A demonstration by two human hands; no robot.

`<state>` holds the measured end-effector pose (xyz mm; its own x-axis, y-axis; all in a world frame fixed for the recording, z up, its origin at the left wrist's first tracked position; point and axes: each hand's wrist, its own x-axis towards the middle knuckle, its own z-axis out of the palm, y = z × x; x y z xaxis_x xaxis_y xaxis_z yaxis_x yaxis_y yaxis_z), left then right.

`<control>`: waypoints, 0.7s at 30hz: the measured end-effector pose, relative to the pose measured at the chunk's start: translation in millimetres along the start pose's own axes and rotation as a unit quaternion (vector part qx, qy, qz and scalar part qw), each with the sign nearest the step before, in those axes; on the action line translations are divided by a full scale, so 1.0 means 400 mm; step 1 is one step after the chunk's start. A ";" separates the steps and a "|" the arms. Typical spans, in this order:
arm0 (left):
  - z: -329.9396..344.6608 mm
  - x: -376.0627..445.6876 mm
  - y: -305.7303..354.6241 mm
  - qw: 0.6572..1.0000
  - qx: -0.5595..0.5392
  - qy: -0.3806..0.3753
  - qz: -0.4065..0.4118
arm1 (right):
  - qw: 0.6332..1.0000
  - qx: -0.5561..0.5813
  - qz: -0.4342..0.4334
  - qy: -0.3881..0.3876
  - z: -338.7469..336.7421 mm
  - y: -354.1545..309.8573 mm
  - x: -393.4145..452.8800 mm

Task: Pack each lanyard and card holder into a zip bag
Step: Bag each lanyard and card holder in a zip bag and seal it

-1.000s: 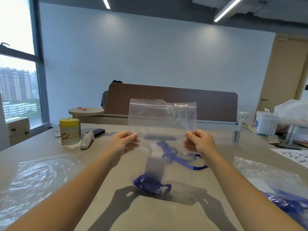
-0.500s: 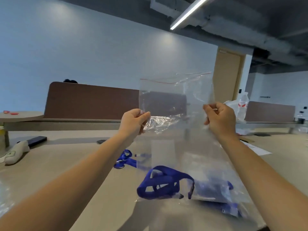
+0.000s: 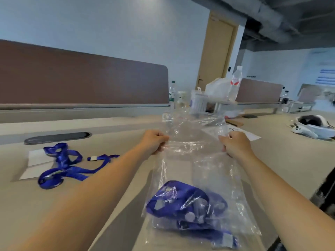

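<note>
Your zip bag (image 3: pixel 197 171) is stretched between both hands over the right half of the table (image 3: pixel 108 205), mouth end away from you, bottom end sagging toward you. The packed lanyard (image 3: pixel 181 201), blue, is bunched in the bottom of the bag; a card holder in there is too blurred to pick out. Your left hand (image 3: pixel 154 142) is closed, pinching the bag's left edge near the zip end. Your right hand (image 3: pixel 235 144) is closed on the right edge at the same height. The bag's mouth flops forward past your fingers, crumpled; open or sealed, can't tell.

Edges: the table's right edge runs close beside your right forearm, dark drop-off beyond it. The bag's near corner sits near that edge. Bare tabletop on your left, between your left forearm and the loose items.

Loose lanyard (image 3: pixel 65 165), blue, lies well left of the bag, partly on a white card holder (image 3: pixel 38 160). A cable slot (image 3: pixel 58 137) sits just behind them.

Ahead of the bag's mouth: clutter along the brown divider (image 3: pixel 81 80), namely a water bottle (image 3: pixel 235 86), a white plastic bag (image 3: pixel 217 88) and a smaller bottle (image 3: pixel 172 94). Far right: a white controller (image 3: pixel 304 131) on the table.
</note>
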<state>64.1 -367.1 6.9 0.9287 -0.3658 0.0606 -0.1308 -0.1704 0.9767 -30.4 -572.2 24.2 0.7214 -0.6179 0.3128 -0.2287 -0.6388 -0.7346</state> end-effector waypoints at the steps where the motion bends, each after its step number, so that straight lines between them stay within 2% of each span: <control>1: 0.013 0.020 -0.021 1.000 0.005 -0.005 -0.007 | 1.000 -0.012 0.010 -0.008 0.015 0.023 0.014; 8: 0.064 0.088 -0.132 0.996 0.073 -0.012 -0.055 | 0.994 -0.069 0.055 -0.070 0.071 0.112 0.029; 11: 0.066 0.085 -0.144 0.993 0.096 0.000 -0.068 | 0.986 -0.122 0.048 -0.103 0.076 0.108 0.022; 13: 0.059 0.075 -0.143 0.985 0.168 -0.006 -0.049 | 0.976 -0.176 0.042 -0.123 0.067 0.092 0.014; 17: 0.025 0.030 -0.111 0.949 0.315 -0.018 0.016 | 0.960 -0.236 -0.009 -0.153 0.043 0.029 -0.009; 21: -0.050 -0.052 -0.086 0.888 0.452 -0.050 0.076 | 0.941 -0.269 -0.102 -0.177 0.041 -0.078 -0.068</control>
<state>56.1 -335.4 -24.0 0.8474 -0.5183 0.1153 -0.5181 -0.7599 0.3925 -32.2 -527.7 28.8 0.9373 -0.3259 0.1237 -0.2903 -0.9262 -0.2406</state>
